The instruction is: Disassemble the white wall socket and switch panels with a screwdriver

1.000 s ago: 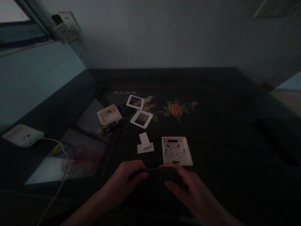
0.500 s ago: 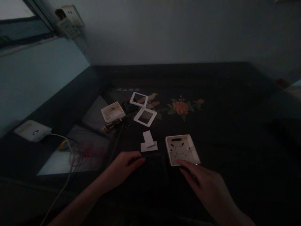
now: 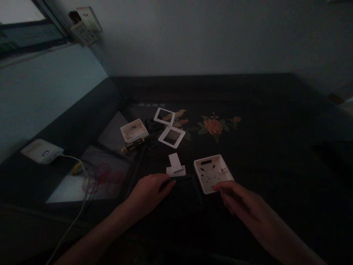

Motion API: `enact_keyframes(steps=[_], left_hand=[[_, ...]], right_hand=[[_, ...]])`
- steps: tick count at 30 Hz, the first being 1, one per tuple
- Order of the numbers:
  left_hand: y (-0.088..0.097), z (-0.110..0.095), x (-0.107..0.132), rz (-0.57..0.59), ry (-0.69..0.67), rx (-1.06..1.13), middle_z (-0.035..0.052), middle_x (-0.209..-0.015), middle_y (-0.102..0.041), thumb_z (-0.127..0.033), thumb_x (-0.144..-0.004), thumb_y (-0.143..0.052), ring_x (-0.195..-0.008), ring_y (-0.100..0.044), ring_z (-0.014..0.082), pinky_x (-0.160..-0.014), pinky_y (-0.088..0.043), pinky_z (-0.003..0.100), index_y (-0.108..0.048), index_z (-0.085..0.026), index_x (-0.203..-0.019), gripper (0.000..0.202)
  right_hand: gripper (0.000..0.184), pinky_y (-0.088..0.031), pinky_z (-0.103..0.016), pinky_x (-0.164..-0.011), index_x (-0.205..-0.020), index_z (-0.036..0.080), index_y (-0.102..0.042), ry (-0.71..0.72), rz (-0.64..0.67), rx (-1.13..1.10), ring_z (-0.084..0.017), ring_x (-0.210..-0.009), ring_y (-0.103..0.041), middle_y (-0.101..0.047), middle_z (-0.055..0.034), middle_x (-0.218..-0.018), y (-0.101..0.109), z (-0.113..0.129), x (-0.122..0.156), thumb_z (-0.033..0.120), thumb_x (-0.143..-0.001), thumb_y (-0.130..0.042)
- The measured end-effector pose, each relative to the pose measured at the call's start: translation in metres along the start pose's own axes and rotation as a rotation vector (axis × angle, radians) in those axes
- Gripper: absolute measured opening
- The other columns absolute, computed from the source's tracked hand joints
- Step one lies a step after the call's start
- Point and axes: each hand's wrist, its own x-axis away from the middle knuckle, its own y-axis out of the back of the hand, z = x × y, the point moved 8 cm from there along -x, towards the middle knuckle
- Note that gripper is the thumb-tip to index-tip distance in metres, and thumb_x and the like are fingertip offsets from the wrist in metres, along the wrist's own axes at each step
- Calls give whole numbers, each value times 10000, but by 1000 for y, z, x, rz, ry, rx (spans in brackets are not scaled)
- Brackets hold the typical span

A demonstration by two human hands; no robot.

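Note:
My left hand [image 3: 153, 192] is closed on the upper left edge of a dark square part [image 3: 183, 195], probably a frame or plate, whose details are lost in the gloom. A white square wall back box [image 3: 211, 174] lies open side up, right of that dark part. At the box's near right corner, my right hand [image 3: 244, 202] grips its wall between thumb and fingers; the fingertips are partly hidden. Two white rectangular pieces [image 3: 175, 163] lie overlapped just beyond my left fingertips.
Two white square frames [image 3: 171, 137] lie farther back. Left of them are another white back box [image 3: 134, 130], a black part [image 3: 153, 124] and a yellow-black screwdriver [image 3: 132, 145]. A white device [image 3: 42, 151] with a cable [image 3: 87, 180] sits at far left on the dark table [image 3: 275, 121].
My right hand has slid rightward along the near side of the box, which has turned slightly. My left hand and the dark part have shifted a little to the right and away.

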Motion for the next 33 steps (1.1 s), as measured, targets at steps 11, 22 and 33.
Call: enact_keyframes(steps=[11,22,33], left_hand=[[35,20,4,-172,-55,96,41,-897,-692,-247,-960,-337,-774,-665,173,-706,-497,275,-561,-196,-1004,234],[73,-10,-96,-337,-224,37,63,-1004,-724,-220,-1011,-477,-933,-688,186,-860,-546,344,-640,-165,-1135,212],[70,20,-113,-354,-168,-160,101,-1253,-624,-338,-964,-611,-1059,-649,237,-891,-570,446,-594,-173,-1240,322]], right_hand=[[161,-563,-292,-705,-854,257,-772,125,116,3,-204,-829,-749,-804,-7,-875,-1,38,-45,217,-849,-616],[280,-578,-420,-840,-1179,163,-632,103,58,260,-208,-984,-676,-671,-78,-1174,-13,22,-197,329,-954,-625],[333,-564,-448,-881,-1250,185,-600,106,26,402,-232,-1058,-652,-628,-94,-1268,-26,7,-232,345,-958,-615]])
